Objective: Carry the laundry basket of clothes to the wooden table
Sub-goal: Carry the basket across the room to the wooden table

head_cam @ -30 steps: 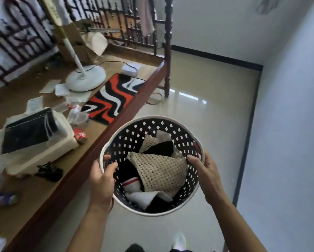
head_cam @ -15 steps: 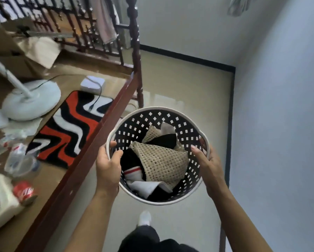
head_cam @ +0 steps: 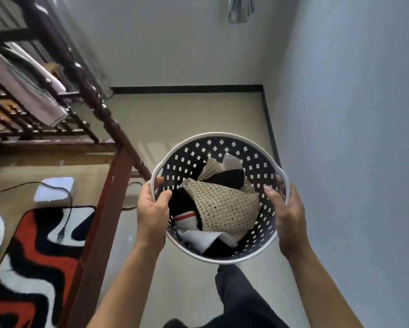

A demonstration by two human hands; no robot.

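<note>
Because the round laundry basket has no single balance point, the left hand clasps its rim at nine o'clock and the right hand at three, keeping it level above the floor; one basket, two hands, several jumbled clothes inside; no wooden table identifiable.

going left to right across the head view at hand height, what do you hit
red, black and white rug → dark red wooden bed rail → left hand → laundry basket of clothes → right hand → pale blue wall
</note>
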